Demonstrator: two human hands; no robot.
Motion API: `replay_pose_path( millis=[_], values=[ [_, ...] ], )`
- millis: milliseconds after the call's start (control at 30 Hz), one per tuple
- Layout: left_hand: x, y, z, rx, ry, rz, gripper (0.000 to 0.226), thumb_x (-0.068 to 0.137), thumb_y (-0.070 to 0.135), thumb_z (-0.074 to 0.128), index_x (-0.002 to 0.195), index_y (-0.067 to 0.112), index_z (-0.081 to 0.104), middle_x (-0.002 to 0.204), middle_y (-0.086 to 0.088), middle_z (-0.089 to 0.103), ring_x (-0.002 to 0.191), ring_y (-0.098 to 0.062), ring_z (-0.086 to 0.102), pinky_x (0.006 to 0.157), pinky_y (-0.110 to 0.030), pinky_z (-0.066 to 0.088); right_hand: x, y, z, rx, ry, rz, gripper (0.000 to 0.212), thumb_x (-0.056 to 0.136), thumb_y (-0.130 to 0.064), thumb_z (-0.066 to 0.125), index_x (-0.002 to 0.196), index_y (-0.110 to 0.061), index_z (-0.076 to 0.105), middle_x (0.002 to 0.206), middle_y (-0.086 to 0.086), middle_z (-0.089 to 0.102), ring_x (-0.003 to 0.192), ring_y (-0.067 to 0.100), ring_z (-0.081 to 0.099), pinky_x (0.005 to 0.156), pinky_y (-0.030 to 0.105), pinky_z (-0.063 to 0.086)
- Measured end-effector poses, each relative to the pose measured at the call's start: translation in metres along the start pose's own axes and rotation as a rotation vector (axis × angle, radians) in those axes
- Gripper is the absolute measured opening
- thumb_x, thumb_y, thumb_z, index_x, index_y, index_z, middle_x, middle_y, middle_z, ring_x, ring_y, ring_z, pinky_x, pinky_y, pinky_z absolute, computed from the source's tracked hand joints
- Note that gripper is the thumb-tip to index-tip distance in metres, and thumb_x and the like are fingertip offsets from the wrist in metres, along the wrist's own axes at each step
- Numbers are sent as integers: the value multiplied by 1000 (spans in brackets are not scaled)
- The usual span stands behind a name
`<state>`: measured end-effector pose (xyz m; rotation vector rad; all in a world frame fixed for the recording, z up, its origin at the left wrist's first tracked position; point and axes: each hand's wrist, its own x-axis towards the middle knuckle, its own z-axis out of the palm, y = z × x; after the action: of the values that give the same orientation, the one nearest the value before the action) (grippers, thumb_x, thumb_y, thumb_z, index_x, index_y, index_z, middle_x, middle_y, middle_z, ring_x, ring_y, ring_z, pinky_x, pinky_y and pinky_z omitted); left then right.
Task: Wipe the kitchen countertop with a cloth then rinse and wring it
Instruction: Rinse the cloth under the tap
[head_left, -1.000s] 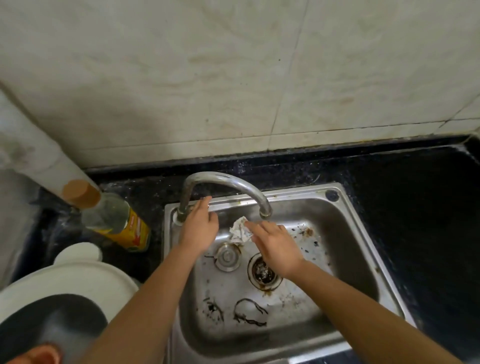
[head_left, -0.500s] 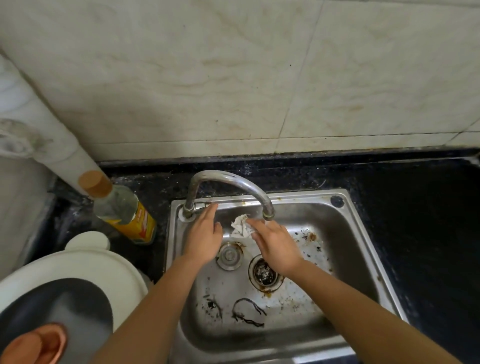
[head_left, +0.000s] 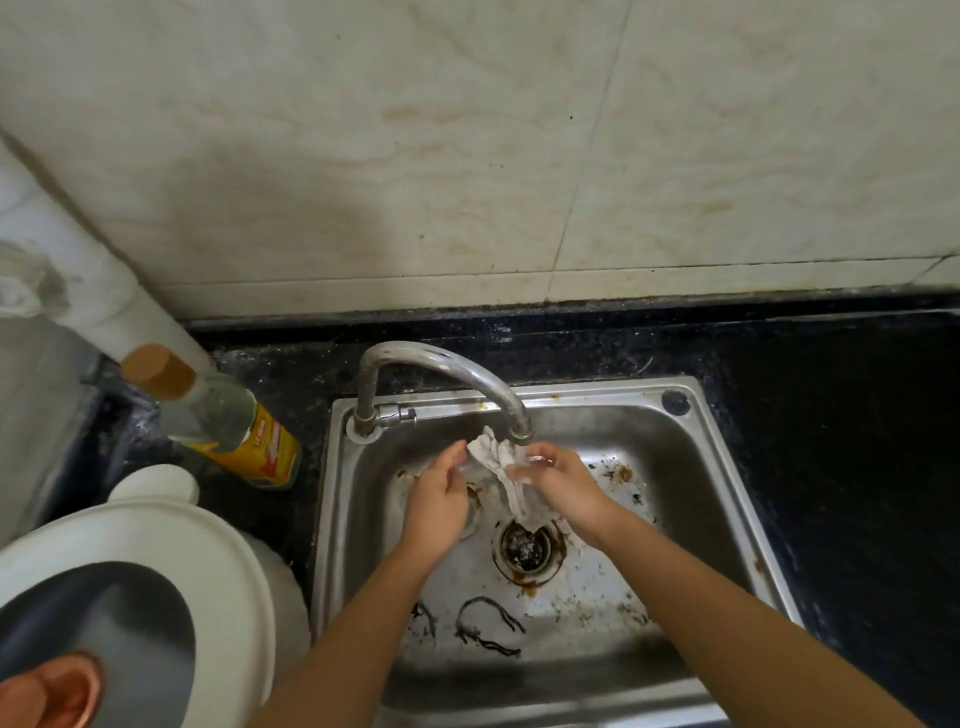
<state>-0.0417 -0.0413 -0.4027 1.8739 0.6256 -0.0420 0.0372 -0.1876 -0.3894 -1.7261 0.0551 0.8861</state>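
Both hands are over the sink (head_left: 675, 457); our left hand (head_left: 439, 499) pinches the white cloth (head_left: 504, 467) at its left edge; our right hand (head_left: 558, 486) grips its other side; the cloth hangs bunched under the tap's spout, above the drain (head_left: 525, 545). We record a black countertop (head_left: 831, 441) around the soiled steel sink; a curved tap (head_left: 452, 366) at the back rim; a yellow-labelled bottle (head_left: 234, 431) to the left.

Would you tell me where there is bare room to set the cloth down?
The counter right of the sink, up to the wall, is bare. Left of the sink is crowded: a bottle and a white lid.
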Motion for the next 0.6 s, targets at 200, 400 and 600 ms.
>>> replay_pose_path(
  millis=[200,400,600],
  values=[
    [13,7,-2,-100,-114,-297,25,96,36,47,108,24,65,116,-3,64,109,-18,58,99,-38,43,7,-2,-10,328,-257,131,46,97,-20,35,59,-18,60,62,1,59,69,20,56,78,36,49],
    [18,12,0,-298,-137,-462,21,86,39,64,95,21,69,95,0,72,94,-18,67,92,-42,51,15,-6,-11,422,-250,185,34,97,-28,40,95,-8,68,95,16,68,87,24,65,84,38,51],
    [20,19,-2,-308,-65,-383,16,86,27,64,88,12,69,94,-10,72,98,-28,66,94,-46,50,22,2,-17,394,-250,222,47,94,-50,46,122,-18,66,120,10,68,115,27,61,97,43,48]
  ],
)
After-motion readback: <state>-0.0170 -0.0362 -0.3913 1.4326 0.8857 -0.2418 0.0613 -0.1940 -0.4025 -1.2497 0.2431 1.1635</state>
